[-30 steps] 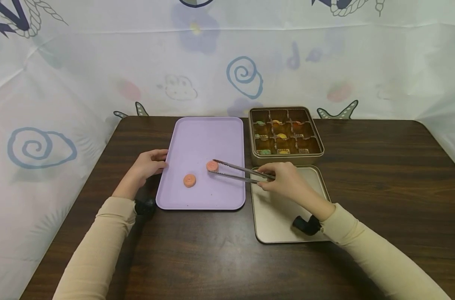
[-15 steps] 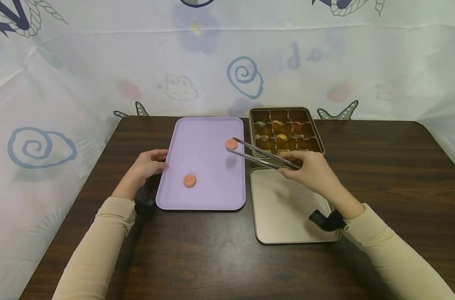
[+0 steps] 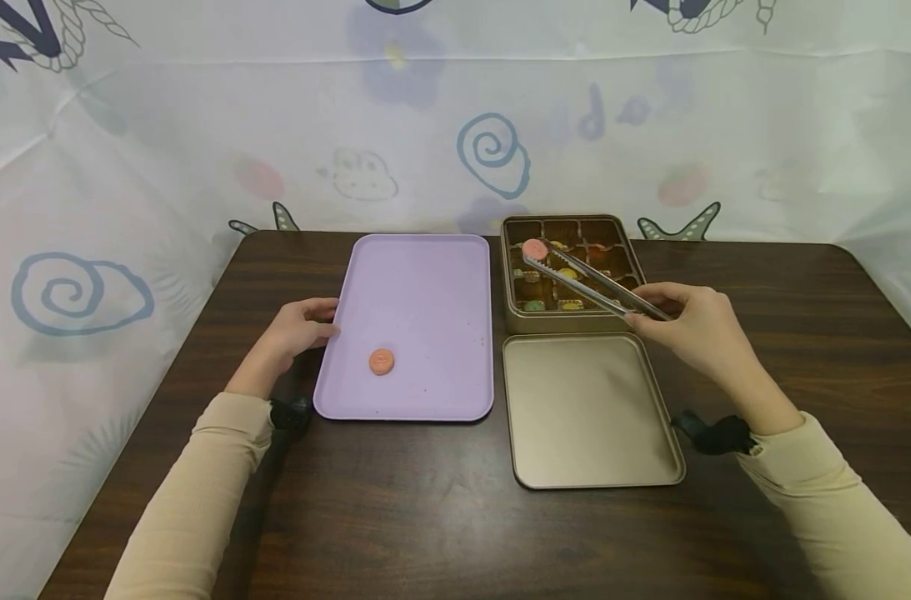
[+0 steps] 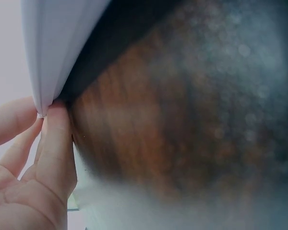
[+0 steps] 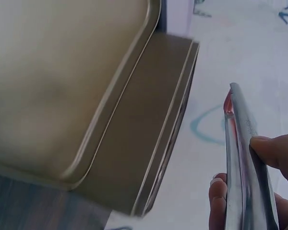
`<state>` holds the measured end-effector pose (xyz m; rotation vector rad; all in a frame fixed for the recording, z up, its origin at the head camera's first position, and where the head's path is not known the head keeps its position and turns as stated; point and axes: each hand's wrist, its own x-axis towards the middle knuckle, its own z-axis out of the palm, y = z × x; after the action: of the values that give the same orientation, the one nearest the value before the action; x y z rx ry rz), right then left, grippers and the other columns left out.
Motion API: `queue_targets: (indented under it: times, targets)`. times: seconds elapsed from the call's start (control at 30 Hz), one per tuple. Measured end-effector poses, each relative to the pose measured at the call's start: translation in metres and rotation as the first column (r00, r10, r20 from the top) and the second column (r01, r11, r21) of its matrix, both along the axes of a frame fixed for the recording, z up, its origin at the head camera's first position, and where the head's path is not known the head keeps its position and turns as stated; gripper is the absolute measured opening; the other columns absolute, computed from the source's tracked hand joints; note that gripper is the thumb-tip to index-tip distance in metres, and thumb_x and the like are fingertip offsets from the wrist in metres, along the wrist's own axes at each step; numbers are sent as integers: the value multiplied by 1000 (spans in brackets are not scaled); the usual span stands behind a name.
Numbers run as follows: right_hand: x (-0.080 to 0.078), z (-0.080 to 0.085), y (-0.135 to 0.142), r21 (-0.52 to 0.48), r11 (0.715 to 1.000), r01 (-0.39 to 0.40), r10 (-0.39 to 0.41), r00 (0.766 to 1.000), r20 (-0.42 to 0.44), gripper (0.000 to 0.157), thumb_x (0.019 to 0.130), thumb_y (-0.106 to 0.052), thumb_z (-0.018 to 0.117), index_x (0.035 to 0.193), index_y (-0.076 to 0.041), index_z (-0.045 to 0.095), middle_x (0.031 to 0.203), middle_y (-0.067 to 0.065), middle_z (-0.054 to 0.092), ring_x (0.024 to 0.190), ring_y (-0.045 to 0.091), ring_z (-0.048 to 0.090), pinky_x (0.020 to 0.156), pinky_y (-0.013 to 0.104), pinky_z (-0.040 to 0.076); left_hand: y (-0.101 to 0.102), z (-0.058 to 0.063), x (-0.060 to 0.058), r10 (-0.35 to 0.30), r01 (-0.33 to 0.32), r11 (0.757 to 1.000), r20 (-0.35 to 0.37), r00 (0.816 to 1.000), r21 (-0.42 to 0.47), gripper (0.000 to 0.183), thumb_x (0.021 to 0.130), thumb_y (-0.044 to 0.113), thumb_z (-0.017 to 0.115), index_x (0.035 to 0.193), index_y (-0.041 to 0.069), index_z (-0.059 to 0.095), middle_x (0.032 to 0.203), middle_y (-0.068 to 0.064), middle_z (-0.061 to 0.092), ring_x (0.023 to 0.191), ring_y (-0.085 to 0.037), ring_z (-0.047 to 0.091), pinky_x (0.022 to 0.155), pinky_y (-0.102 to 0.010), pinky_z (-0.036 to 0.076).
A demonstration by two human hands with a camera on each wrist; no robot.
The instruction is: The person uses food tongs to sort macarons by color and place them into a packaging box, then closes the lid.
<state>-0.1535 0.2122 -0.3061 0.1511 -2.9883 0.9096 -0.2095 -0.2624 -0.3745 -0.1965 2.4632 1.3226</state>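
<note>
My right hand [image 3: 698,327] grips metal tongs [image 3: 577,287], with the thumb on one arm and fingers on the other. At their tips is a round pink disc [image 3: 534,249] with an embossed top, held over the back left part of a gold tin [image 3: 568,322]. Nine brown compartments divide this tin; small green, yellow and red pieces show in them. My left hand [image 3: 296,327] pinches the left edge of a lilac tray [image 3: 425,292], thumb and fingers on either side of the rim in the left wrist view. One orange disc [image 3: 381,361] lies on the tray.
A flat gold lid [image 3: 592,408] lies right in front of the tin, to the right of the tray. Dark wood table [image 3: 402,500] spreads around them, and a printed white cloth [image 3: 425,125] hangs behind its far edge.
My right hand has lifted the pink disc off the tray with the tongs and carried it right and away, over the tin. The left hand stays at the tray's edge.
</note>
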Motion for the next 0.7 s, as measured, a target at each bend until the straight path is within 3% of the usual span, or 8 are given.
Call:
queue_targets:
  times: [0.33, 0.57, 0.7]
  targets:
    - [-3, -9, 42, 54, 996, 70, -68, 997, -35, 47, 89, -36, 64, 123, -2, 62, 106, 29, 67, 87, 36, 62, 56, 26, 44, 1, 1, 1, -3, 3, 1000, -1, 1000, 8, 56, 95, 3, 48, 148, 0, 31, 146, -27, 38, 127, -40, 48, 109, -48, 42]
    - [-4, -14, 62, 76, 992, 96, -96, 995, -7, 53, 91, -38, 62, 126, 1, 58, 115, 34, 61, 98, 44, 59, 64, 47, 51, 1, 2, 1, 1, -1, 1000, -4, 1000, 14, 56, 94, 2, 48, 147, -1, 31, 147, -27, 38, 127, -40, 48, 109, -48, 42]
    - [-4, -16, 69, 90, 990, 106, -105, 994, -10, 52, 90, -37, 62, 125, 2, 59, 114, 34, 61, 95, 45, 60, 62, 45, 51, 1, 2, 1, 6, -6, 1000, -1, 1000, 18, 55, 94, 2, 48, 147, -1, 31, 146, -27, 38, 127, -40, 48, 109, -47, 42]
